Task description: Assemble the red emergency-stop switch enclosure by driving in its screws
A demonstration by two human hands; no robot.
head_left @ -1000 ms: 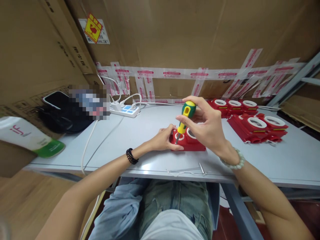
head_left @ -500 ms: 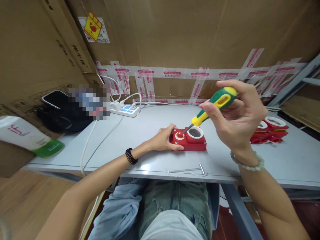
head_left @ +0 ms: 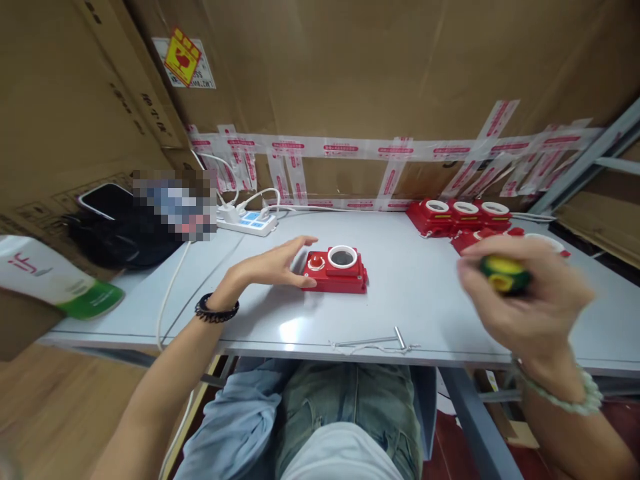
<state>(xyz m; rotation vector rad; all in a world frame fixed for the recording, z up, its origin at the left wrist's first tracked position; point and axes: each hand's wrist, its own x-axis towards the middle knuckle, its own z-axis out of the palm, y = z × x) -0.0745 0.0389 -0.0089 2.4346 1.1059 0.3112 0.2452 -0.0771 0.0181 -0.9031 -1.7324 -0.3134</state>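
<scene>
Red box (head_left: 336, 283) slid left, beside my loosely open left hand (head_left: 270, 263) (touching, I can't tell), while my right hand (head_left: 537, 300), curled round the screwdriver (head_left: 505, 275), swung away; hurrying might bump the other red boxes (head_left: 463, 227) beyond it.

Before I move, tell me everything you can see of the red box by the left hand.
The red box is a low, oblong, plastic-looking case lying flat on the table. A white-ringed, domed red knob sits at the left of its top, a raised, white-rimmed, dark round window at the right; small screw heads show near the front corners. The left hand curves around its left end; whether it touches is unclear.
</scene>
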